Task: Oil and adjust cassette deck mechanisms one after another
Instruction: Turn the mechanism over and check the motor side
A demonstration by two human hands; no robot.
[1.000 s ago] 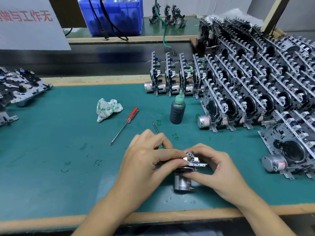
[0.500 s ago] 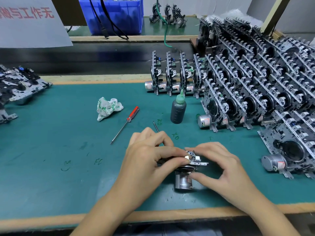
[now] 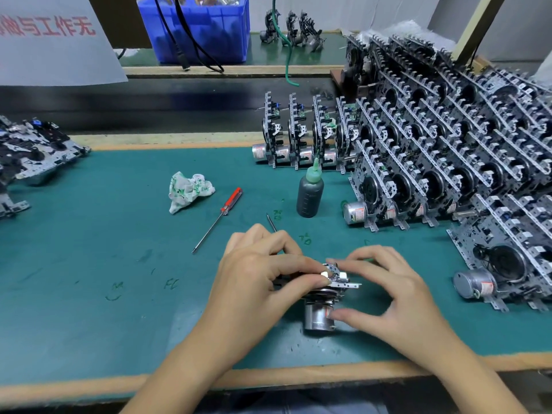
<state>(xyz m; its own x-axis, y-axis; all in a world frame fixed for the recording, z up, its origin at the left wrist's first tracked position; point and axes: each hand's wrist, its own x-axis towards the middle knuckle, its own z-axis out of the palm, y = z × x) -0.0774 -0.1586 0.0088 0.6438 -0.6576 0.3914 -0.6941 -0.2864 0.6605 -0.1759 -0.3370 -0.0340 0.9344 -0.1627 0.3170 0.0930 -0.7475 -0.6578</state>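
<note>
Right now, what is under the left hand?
The left hand grips the cassette mechanism; a thin tool's tip pokes out behind it. The rest of both is covered.

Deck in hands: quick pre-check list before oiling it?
1. Deck held by both hands: left, right: ok.
2. Oil bottle upright on the mat, near the deck: ok.
3. Bottle cap off: cannot tell.
4. A hand free for the bottle: not ok, both are on the deck.
5. Screwdriver on the mat, left of the bottle: ok.
6. Rag there for drips: ok.
</note>
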